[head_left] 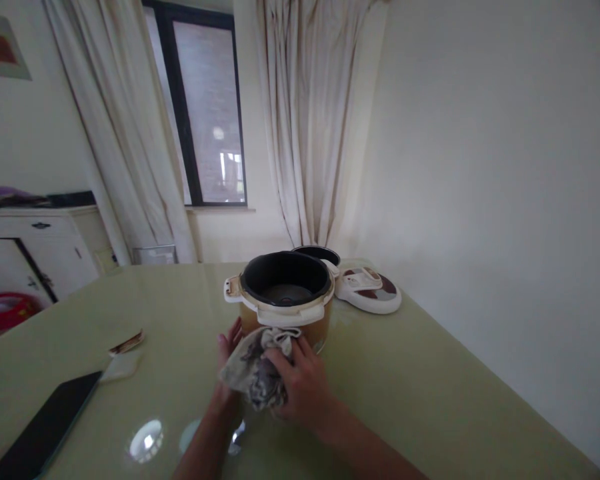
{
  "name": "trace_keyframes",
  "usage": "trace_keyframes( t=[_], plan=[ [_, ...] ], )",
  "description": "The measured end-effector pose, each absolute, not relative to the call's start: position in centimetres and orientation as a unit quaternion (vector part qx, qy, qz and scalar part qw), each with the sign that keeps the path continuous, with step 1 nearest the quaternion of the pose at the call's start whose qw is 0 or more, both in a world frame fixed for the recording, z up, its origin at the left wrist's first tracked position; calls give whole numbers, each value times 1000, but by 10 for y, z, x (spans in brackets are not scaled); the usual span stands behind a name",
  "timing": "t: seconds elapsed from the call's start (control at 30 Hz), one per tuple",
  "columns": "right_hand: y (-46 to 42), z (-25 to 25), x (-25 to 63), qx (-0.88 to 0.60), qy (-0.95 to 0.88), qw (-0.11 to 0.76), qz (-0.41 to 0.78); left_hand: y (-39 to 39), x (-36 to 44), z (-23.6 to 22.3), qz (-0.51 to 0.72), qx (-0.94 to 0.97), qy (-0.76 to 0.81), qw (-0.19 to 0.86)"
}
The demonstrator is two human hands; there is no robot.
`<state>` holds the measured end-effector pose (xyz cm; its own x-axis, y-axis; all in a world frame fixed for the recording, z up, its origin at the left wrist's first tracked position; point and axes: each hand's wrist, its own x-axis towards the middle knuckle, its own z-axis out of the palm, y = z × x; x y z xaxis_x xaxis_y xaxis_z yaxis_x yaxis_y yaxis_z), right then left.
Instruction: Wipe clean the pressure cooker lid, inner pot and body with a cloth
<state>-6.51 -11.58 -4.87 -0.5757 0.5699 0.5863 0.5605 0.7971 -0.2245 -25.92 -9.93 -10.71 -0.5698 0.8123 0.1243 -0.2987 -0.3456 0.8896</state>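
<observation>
The right hand [305, 380] squeezes a rag [261, 373] at the pot [291, 315]. The left hand [226, 353] is spread out beside the pot.

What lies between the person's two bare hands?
In the head view, a crumpled beige-grey patterned cloth, held in the right hand, with the left hand beside it.

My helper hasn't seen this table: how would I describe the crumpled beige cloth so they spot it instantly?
On the glossy pale-green table, find the round, white-rimmed tan cooker. At its near side, the right hand grips a crumpled beige fabric cloth. Unlike the hard cooker, it is wrinkled and blotched dark grey.
</observation>
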Motion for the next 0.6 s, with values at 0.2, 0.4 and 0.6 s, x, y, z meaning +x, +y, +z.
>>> trace_keyframes(
  t=[0.2,0.4,0.6],
  plan=[
    [-64,-57,7,-465,-660,563,176,-95,-260,-113,738,311,503,324],
    [-80,-92,-28,-382,-756,531,20,-97,-256,-105,735,289,518,328],
    [-113,-44,-122,-234,-932,270,-65,-107,-247,-92,636,434,603,209]
  ],
)
